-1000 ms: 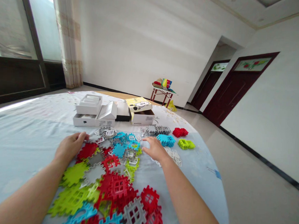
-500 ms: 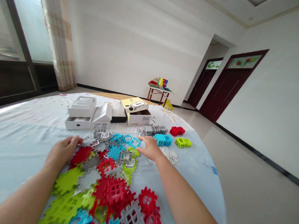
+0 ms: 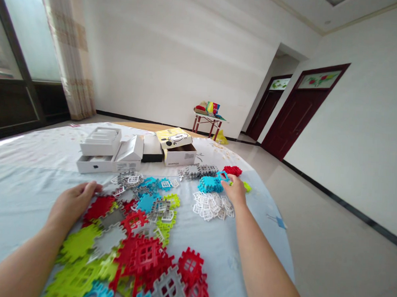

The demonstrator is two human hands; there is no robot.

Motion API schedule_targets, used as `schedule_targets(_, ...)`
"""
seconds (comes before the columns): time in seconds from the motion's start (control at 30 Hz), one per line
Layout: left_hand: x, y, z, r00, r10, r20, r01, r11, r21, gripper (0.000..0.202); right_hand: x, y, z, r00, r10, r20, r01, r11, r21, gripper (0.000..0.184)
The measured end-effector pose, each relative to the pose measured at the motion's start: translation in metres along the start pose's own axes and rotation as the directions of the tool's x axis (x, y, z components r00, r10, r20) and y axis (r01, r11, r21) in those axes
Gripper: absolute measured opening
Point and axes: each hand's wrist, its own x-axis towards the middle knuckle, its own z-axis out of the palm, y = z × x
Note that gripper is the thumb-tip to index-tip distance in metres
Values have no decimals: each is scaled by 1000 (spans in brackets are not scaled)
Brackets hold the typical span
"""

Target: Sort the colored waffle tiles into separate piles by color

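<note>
A heap of red, green, grey and blue toothed plastic tiles (image 3: 136, 247) covers the near side of the table. My left hand (image 3: 69, 202) lies flat on a red tile (image 3: 98, 206) at the heap's left edge, fingers stretched out. Farther right, my right hand (image 3: 235, 191) pinches a small blue tile (image 3: 222, 175) beside a stack of blue tiles (image 3: 208, 184). Around that hand sit a grey stack (image 3: 197, 170), a red stack (image 3: 232, 170), a partly hidden green stack (image 3: 247, 185) and a loose pile of small white tiles (image 3: 210, 206).
The round table has a pale blue cloth (image 3: 20, 179); its edge curves off to the right. Behind the tiles stand open white boxes (image 3: 100, 152), a black box (image 3: 152, 149) and a yellow-lidded box (image 3: 177, 146). A small red table (image 3: 206, 120) stands by the far wall.
My right hand left the heap's middle and moved right and away to the blue stack, now carrying a small blue tile. The left hand stayed on the red tile.
</note>
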Motion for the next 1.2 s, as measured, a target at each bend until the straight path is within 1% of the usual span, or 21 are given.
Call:
schedule_targets(0.1, 2, -4, 1, 1000, 13, -5, -13, 1000, 9, 45, 0, 2, 5, 1000, -12, -1, 12, 1000, 17, 39)
schedule_targets(0.2, 2, -5, 3, 1000, 10, -10, -10, 1000, 2, 45, 1, 0, 3, 998, -37, -56, 40, 998, 54, 37)
schedule_targets(0.27, 1, -5, 3, 1000, 12, -19, -12, 1000, -7, 45, 0, -6, 1, 993, -75, -93, 83, 993, 84, 34)
schedule_targets(0.37, -3, -1, 2, 1000, 19, -24, -19, 1000, -10, 45, -8, -25, -2, 977, -194, -91, 206, 967, 150, 30)
schedule_targets(0.43, -6, 3, 1, 1000, 18, -25, -18, 1000, -9, 45, -19, -44, -2, 950, -310, -35, 310, 929, 203, 28)
schedule_targets(0.5, -8, 6, -1, 999, 24, -24, -24, 1000, -9, 45, -34, -66, 1, 900, -430, 63, 403, 880, 252, 25)
schedule_targets(0.53, -10, 8, -2, 999, 28, -22, -28, 1000, -12, 45, -42, -77, 2, 866, -486, 120, 441, 854, 275, 24)
schedule_targets(0.63, -12, 10, -5, 999, 33, -14, -34, 999, -24, 45, -65, -102, 9, 737, -616, 278, 531, 782, 326, 23)
schedule_targets(0.67, -12, 10, -5, 999, 33, -14, -33, 999, -28, 45, -71, -107, 11, 695, -643, 322, 553, 764, 333, 24)
schedule_targets(0.73, -13, 10, -6, 999, 36, -19, -37, 999, -35, 45, -79, -112, 15, 627, -670, 397, 583, 742, 331, 27)
schedule_targets(0.8, -13, 10, -6, 999, 42, -22, -42, 998, -40, 45, -83, -112, 19, 589, -669, 454, 599, 738, 311, 29)
schedule_targets(0.87, -13, 10, -5, 999, 43, -23, -43, 998, -43, 45, -84, -109, 23, 582, -654, 483, 602, 746, 285, 28)
schedule_targets(0.93, -13, 10, -5, 999, 38, -22, -39, 998, -43, 45, -84, -105, 27, 590, -644, 487, 602, 753, 265, 23)
schedule_targets(1.03, -13, 10, -4, 999, 35, -23, -36, 998, -42, 45, -82, -102, 28, 599, -655, 459, 613, 745, 263, 15)
schedule_targets(1.1, -13, 10, -4, 999, 38, -20, -39, 998, -43, 46, -80, -102, 24, 606, -666, 436, 616, 739, 273, 13)
schedule_targets(1.13, -12, 9, -4, 999, 39, -18, -40, 998, -43, 46, -78, -103, 21, 617, -664, 423, 609, 743, 278, 13)
schedule_targets(1.2, -12, 8, -3, 999, 40, -13, -41, 998, -41, 46, -73, -104, 14, 657, -643, 395, 573, 765, 292, 16)
